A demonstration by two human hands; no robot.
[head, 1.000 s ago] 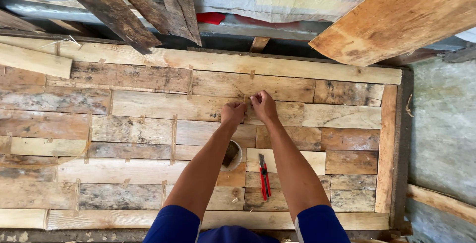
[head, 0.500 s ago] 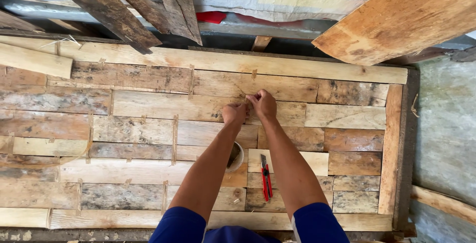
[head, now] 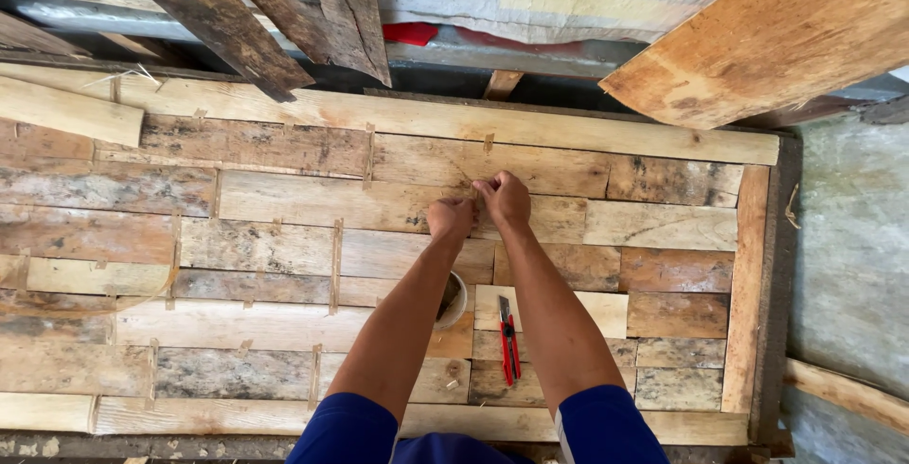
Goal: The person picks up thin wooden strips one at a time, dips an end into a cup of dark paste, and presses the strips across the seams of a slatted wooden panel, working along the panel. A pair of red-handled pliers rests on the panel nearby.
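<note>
Both hands have barely shifted, staying together at the panel's far middle. Left hand (head: 451,218) and right hand (head: 504,199) are curled, pinching something too small to tell against the wooden plank panel (head: 284,199). Red pliers (head: 509,339) lie nearer, between the forearms.

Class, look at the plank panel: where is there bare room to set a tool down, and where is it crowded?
Free: the left half of the plank panel, between the loose pale board at its top left corner and the near edge; also the right strip beside the upright end plank. Crowded: the middle, where the left hand and right hand meet, with the small round container and red pliers between the forearms.
</note>
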